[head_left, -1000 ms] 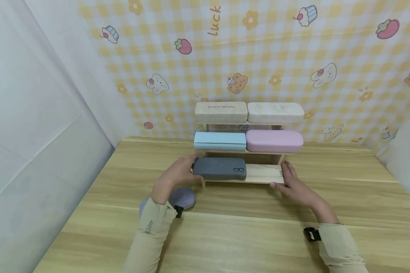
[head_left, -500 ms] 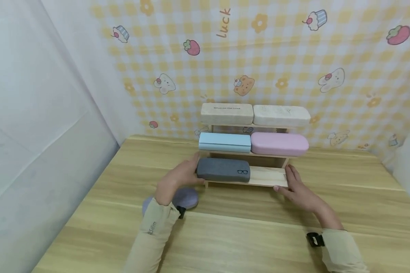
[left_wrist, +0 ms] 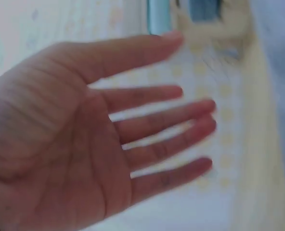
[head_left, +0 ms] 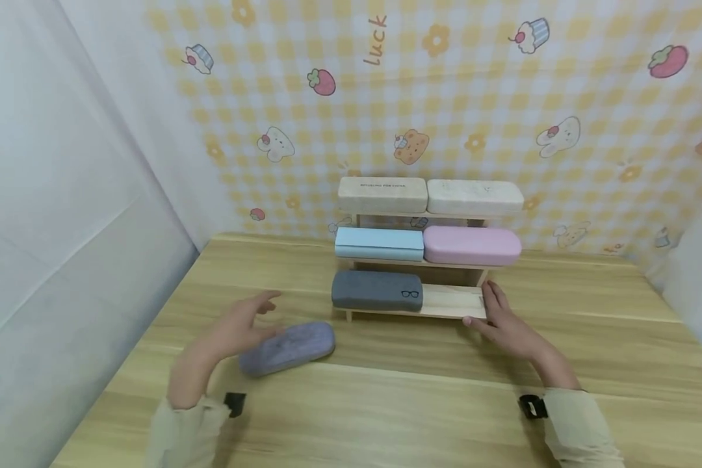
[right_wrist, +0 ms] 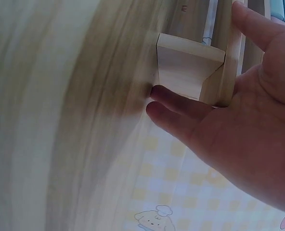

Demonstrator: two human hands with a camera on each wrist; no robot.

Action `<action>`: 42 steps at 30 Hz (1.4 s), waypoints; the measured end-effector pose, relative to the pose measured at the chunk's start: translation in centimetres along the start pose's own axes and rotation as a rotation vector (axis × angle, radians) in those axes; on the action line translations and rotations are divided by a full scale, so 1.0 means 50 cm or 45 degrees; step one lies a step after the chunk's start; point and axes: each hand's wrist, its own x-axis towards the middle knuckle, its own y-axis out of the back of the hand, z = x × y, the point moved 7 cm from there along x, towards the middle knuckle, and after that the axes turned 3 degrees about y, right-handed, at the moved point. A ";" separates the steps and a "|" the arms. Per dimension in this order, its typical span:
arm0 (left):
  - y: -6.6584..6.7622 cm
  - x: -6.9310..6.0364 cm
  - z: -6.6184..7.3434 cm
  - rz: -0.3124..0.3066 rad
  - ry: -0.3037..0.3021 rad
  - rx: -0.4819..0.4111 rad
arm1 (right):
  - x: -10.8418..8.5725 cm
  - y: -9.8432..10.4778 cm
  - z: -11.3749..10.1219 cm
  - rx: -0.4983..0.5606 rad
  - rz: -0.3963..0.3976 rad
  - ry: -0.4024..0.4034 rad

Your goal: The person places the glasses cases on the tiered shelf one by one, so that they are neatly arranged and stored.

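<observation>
My left hand [head_left: 231, 335] hovers with spread fingers over the left part of a purple-grey glasses case [head_left: 304, 344] on the table; its palm [left_wrist: 60, 144] holds nothing in the left wrist view. At the right end of a three-tier wooden rack [head_left: 453, 302], my right hand [head_left: 506, 328] grips the bottom tier, thumb at the front edge and fingers along the side. A dark grey glasses case [head_left: 374, 290] lies on the left half of that tier, with bare wood beside it. In the right wrist view, the right hand [right_wrist: 248, 110] touches the rack's end [right_wrist: 186, 60].
A light blue case [head_left: 379, 244] and a pink case [head_left: 472, 245] fill the middle tier. On the top tier sit a beige case [head_left: 383, 195] and a white case [head_left: 475, 196]. A checked cloth [head_left: 351, 130] hangs behind the wooden table [head_left: 386, 416].
My left hand has let go of the rack's left end and moved left toward the purple-grey case, now more fully visible. My right hand stays at the rack. The head view shifted slightly.
</observation>
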 end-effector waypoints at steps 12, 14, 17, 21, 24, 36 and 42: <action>-0.019 -0.075 -0.099 -0.052 0.016 -0.224 | -0.015 0.006 0.027 0.155 -0.099 0.064; -0.034 -0.075 -0.108 -0.075 0.015 -0.274 | -0.015 0.010 0.027 0.141 -0.095 0.056; -0.053 -0.078 -0.113 -0.084 0.020 -0.317 | -0.017 0.011 0.034 0.188 -0.092 0.037; -0.065 -0.083 -0.113 -0.027 0.071 -0.236 | -0.018 0.014 0.049 0.274 -0.065 0.013; -0.068 -0.083 -0.108 0.041 0.081 -0.096 | -0.019 0.018 0.061 0.317 -0.041 0.002; -0.077 -0.073 -0.105 0.154 0.164 0.158 | -0.015 0.020 0.060 0.313 0.039 0.053; -0.087 -0.059 -0.099 0.186 0.148 0.151 | -0.022 0.023 0.070 0.391 0.058 0.039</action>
